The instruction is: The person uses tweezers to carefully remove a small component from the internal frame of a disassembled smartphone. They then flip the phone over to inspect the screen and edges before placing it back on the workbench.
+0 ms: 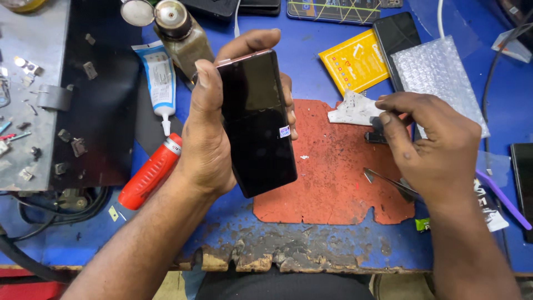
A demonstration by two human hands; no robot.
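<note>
Head view shows the left hand [208, 139] gripping a dark smartphone [256, 122] by its long edges, upright above the blue bench [311, 66]; glossy, slim and rigid, it looks slippery and breakable, so the edges seem the safest hold. The right hand [433, 144] pinches a small dark part [376, 123] over the worn red mat [327, 172], near metal tweezers [388, 180]. Around lie a red-handled tool [150, 172], a glue tube [160, 78] and bubble wrap [438, 78] on the crowded, chipped bench.

Phone repair workshop: worn blue bench [333, 239], glue tube [161, 78], tweezers [388, 180].
</note>
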